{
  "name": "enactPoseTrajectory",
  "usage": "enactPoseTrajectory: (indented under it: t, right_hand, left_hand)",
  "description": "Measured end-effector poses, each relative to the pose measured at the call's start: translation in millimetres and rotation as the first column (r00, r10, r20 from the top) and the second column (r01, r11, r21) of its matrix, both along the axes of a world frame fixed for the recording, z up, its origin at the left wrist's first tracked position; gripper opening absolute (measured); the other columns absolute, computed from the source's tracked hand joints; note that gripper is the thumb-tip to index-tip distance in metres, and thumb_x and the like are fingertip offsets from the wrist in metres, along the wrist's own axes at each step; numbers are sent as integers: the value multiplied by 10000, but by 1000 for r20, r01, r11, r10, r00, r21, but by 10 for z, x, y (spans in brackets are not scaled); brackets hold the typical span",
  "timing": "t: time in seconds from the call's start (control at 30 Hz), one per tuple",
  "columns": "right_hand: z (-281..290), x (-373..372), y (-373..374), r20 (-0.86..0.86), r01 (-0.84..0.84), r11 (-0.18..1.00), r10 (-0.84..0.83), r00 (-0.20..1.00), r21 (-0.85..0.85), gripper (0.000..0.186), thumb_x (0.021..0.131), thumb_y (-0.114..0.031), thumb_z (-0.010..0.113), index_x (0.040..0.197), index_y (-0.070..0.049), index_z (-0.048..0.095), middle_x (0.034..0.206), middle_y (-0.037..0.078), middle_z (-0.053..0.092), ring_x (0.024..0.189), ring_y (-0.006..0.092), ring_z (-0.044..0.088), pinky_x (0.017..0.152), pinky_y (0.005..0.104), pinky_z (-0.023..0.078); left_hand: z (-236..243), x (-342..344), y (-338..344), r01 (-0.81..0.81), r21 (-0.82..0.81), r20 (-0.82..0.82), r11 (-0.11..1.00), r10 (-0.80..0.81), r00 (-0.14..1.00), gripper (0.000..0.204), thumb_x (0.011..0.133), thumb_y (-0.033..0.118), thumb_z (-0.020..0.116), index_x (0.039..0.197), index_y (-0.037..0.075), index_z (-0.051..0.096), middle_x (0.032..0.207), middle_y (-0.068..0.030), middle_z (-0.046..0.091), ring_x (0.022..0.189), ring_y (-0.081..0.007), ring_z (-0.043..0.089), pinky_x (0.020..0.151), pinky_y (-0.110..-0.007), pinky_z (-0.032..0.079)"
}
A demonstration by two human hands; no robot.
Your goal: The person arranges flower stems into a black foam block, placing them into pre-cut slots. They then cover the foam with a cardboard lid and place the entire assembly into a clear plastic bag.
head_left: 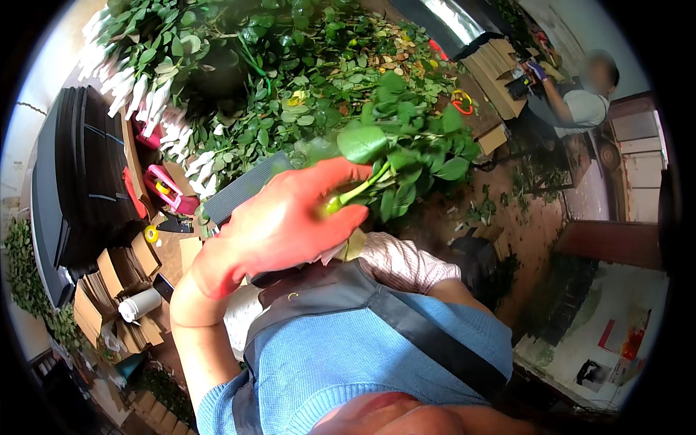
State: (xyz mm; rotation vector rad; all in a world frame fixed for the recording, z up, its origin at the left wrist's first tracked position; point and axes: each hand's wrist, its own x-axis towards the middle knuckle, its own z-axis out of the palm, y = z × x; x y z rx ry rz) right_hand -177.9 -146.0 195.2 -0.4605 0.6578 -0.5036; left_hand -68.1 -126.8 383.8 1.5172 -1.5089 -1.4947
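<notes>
My left hand (pixel 283 217), in an orange-red glove, is raised in front of my chest. Its thumb and fingers close on a leafy green stem (pixel 366 185), which looks like a rose stem. Broad leaves (pixel 409 163) spread from it to the right, blurred in places. My right arm, in a pink-and-white striped sleeve (pixel 406 262), bends across my body below the left hand. The right hand itself is hidden behind the left glove, so its fingers do not show. A small beige piece (pixel 354 245) shows beneath the left glove; I cannot tell what it is.
Cut leaves (pixel 290 109) heap over the table; white-sleeved flower heads (pixel 145 98) line its left side. A pink tape dispenser (pixel 172 190), dark stacked sheets (pixel 83 174), cardboard (pixel 119 272) and a white bottle (pixel 140 305) stand left. A person (pixel 583 105) works beyond a cardboard box (pixel 493 72).
</notes>
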Motion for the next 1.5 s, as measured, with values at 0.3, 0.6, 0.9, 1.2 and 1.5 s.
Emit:
enactPoseTrajectory:
  t: [0.3,0.6,0.9,1.2,1.5]
  right_hand:
    - [0,700,-962,95,-100,980,118,988,-173,217,1130,-240,576,1243,-57,606,1117,97,737,896,222,756,829,363,647]
    - [569,1084,-446,629,-25,983,135,766,-181,427,1071,-321,603,1382,-32,551,1083,160,789,890,228,778,739,386,611]
    - [589,1132,-578,308,-34,975,102,946,-219,370,1094,-221,567,1399,-21,624,1274,160,759,1094,264,744,956,409,586]
    - [787,619,-449,-69,-247,885,239,969,-394,445,1057,-424,640,1364,-108,707,1333,116,741,1239,256,676,1084,387,496]
    - [839,-1160,-871,-400,-492,475,287,870,-730,461,1083,-121,626,1531,-34,563,1365,195,714,1234,263,705,1113,361,544]
  left_hand:
    - [-211,-161,375,383,-317,393,868,-247,886,380,961,265,740,1287,85,665,837,-179,704,780,-425,703,699,-516,568]
    - [-153,-32,393,279,-371,220,886,-208,953,464,942,218,772,1361,53,658,879,-195,709,751,-398,710,682,-470,567]
    - [-83,27,521,306,-380,272,873,-211,939,467,945,216,789,1356,33,663,841,-199,721,717,-357,748,642,-436,585]
    - [-431,510,459,-209,246,-25,947,221,975,582,973,255,774,1487,50,593,970,-92,770,806,-172,718,702,-359,567]
    - [-1078,1053,863,-591,256,93,765,589,802,438,964,115,810,1369,48,656,1140,-7,698,953,-73,610,817,-236,497]
